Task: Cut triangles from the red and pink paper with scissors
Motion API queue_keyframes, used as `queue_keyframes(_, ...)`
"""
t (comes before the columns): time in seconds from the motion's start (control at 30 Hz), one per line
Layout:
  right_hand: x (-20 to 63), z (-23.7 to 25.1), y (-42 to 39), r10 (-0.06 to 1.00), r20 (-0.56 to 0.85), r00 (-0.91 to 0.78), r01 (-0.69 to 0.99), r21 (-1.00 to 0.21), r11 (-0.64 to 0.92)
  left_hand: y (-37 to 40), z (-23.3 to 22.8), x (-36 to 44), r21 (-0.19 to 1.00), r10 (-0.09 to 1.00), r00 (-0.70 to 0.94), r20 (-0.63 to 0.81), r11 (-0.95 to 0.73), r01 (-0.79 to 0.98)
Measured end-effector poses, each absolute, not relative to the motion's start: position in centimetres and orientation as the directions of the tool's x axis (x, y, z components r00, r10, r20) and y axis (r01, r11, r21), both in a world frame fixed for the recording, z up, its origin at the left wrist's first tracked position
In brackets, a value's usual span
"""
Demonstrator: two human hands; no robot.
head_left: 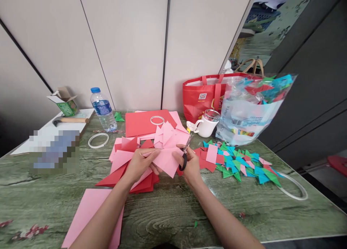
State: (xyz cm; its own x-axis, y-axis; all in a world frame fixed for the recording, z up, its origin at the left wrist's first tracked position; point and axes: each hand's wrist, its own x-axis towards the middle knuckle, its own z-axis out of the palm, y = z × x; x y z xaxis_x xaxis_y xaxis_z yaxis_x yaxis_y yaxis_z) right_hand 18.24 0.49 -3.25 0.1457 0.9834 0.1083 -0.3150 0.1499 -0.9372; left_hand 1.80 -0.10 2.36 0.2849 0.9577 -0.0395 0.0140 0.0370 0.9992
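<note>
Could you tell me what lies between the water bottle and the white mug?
In the head view, a red sheet with a tape ring on it lies between the bottle and mug.

The cut paper pieces (pixel 238 164) lie on the table (pixel 168 212) to the right of the sheet pile (pixel 135 158), with the mug (pixel 206 124) behind them and the shopping bag (pixel 206 97) behind that. The water bottle (pixel 103 109) stands behind the pile to its left, a tape ring (pixel 98 140) just before it.

A pixelated patch (pixel 54 149) blurs whatever lies on the table's left.
</note>
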Motion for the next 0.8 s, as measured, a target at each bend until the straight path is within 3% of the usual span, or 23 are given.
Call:
queue_keyframes(0.17,18.4,-3.4,0.8,0.973,0.062,0.223,-0.337,-0.932,0.136,-0.3,2.3,2.2,0.988,0.909,0.389,-0.148,0.117,0.103)
queue_keyframes(0.3,18.4,-3.2,1.0,0.952,0.098,0.288,-0.315,-0.93,0.191,-0.3,2.1,2.5,0.998,0.968,0.244,-0.056,0.045,0.05)
queue_keyframes(0.37,18.1,-2.9,0.8,0.972,0.111,0.206,-0.299,-0.939,0.17,-0.2,2.1,2.5,0.999,0.996,0.082,0.038,-0.038,0.001)
queue_keyframes(0.43,17.6,-2.6,0.3,0.995,0.103,0.014,-0.28,-0.955,0.103,-0.1,2.1,2.3,0.992,0.991,-0.053,0.12,-0.121,-0.03)
queue_keyframes(0.57,16.6,-2.3,-1.1,0.929,0.084,-0.359,-0.224,-0.975,0.002,0.1,2.2,2.0,0.976,0.966,-0.16,0.203,-0.212,-0.042)
queue_keyframes(0.67,16.3,-2.3,-1.6,0.89,0.086,-0.448,-0.213,-0.977,-0.013,-0.1,2.3,2.2,0.98,0.971,-0.144,0.189,-0.196,-0.033)
queue_keyframes(0.8,16.4,-2.3,-1.5,0.896,0.126,-0.426,-0.217,-0.976,0.034,-0.4,2.3,2.8,0.991,0.987,-0.09,0.135,-0.134,0.014)
